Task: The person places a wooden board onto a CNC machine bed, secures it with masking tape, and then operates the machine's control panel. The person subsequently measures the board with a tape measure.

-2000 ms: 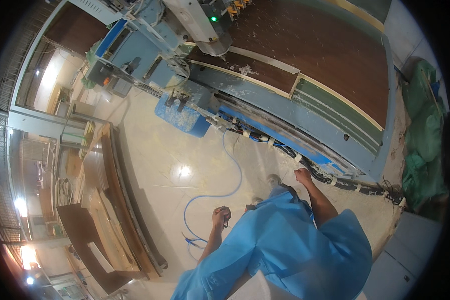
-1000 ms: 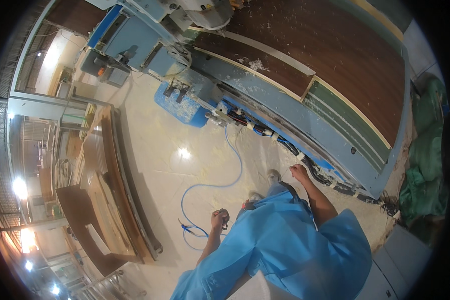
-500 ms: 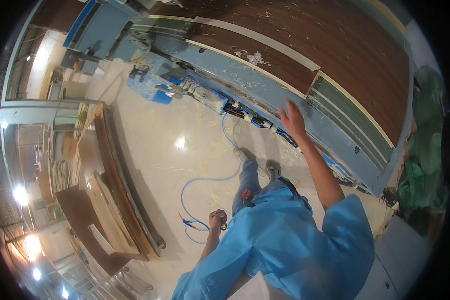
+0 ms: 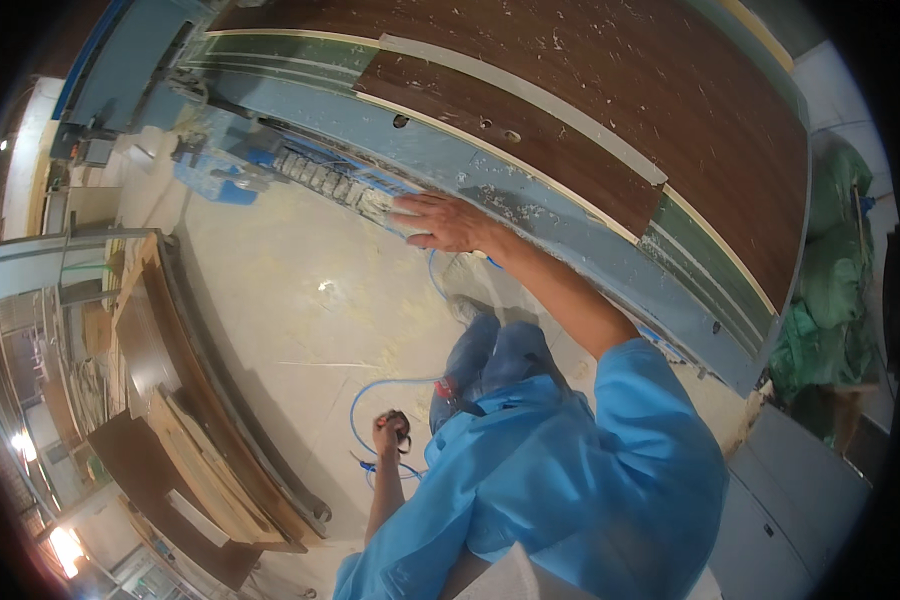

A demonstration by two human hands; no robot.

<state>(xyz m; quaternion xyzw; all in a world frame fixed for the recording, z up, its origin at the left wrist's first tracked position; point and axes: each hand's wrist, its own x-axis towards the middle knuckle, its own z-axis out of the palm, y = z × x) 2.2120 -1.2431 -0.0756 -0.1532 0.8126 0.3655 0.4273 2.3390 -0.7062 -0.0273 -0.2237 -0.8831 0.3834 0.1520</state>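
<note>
My right hand (image 4: 442,222) is stretched out with its fingers apart and nothing in it. It is over the near edge of a blue-grey machine bed (image 4: 432,150). A narrow dark brown board (image 4: 530,143) with two small holes lies on the bed, alongside a larger dark brown wood-grain panel (image 4: 570,70). Pale chips (image 4: 510,204) are scattered on the blue-grey ledge in front of the narrow board. Low by my side, my left hand (image 4: 383,434) is closed round a small dark object with a reddish part (image 4: 399,424); its kind is unclear.
A light blue air hose (image 4: 354,400) curls on the dusty floor (image 4: 270,300) near my left hand. To the left stands a stack of brown boards (image 4: 205,430). Green sacks (image 4: 830,270) slump at the right end of the machine. A blue container (image 4: 215,178) sits at the far left.
My right hand has moved left along the machine's edge. The chip pile on the narrow board is gone, uncovering two holes, and chips now lie on the ledge. The view has shifted.
</note>
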